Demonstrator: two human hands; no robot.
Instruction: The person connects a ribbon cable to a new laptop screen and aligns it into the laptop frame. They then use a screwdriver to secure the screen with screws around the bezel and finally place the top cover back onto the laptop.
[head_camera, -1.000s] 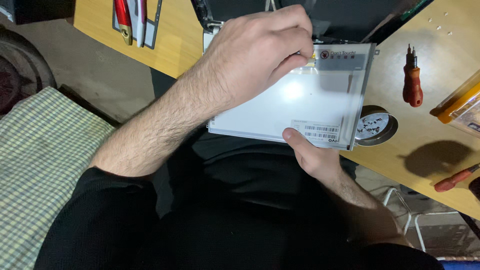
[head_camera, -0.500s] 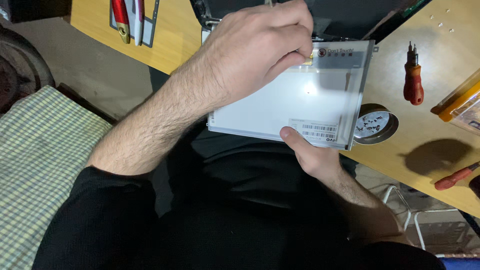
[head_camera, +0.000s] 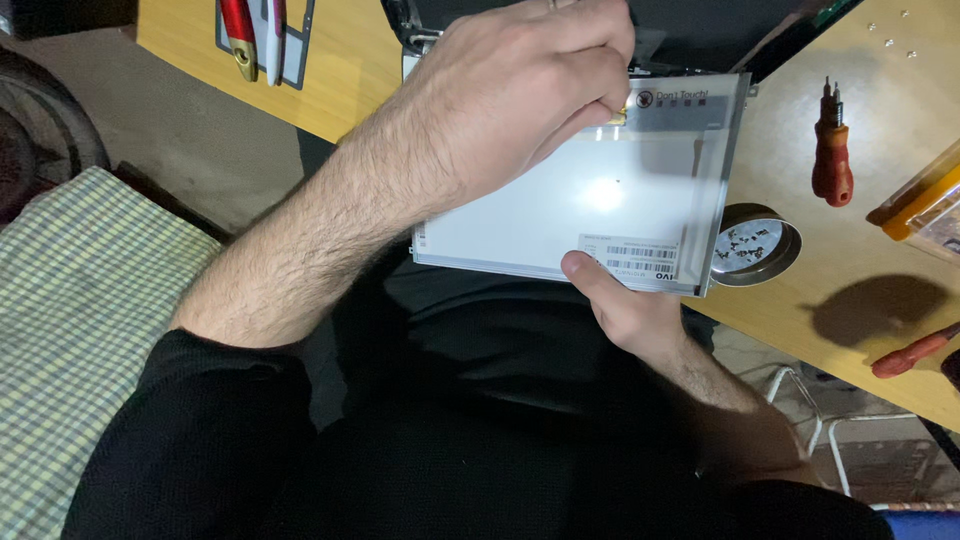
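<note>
Panel (head_camera: 600, 195): one, held by two hands, left (head_camera: 510, 95), right (head_camera: 620, 305).

Grey flat screen panel (head_camera: 590, 200) at desk edge, white barcode label (head_camera: 632, 262) on near corner.

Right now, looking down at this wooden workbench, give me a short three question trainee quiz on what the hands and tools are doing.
1. True or false: the right hand grips the near edge of the flat grey rectangular display panel.
2. Which thing lies nearest the panel's right corner: A, the small round metal dish of screws; B, the red-handled screwdriver; C, the yellow plastic case?
3. Fill in: the left hand pinches something small at the panel's ____ edge.

Key: 1 true. 2 A. 3 far, by the dark strip; what it pinches is hidden by the fingers.
</note>
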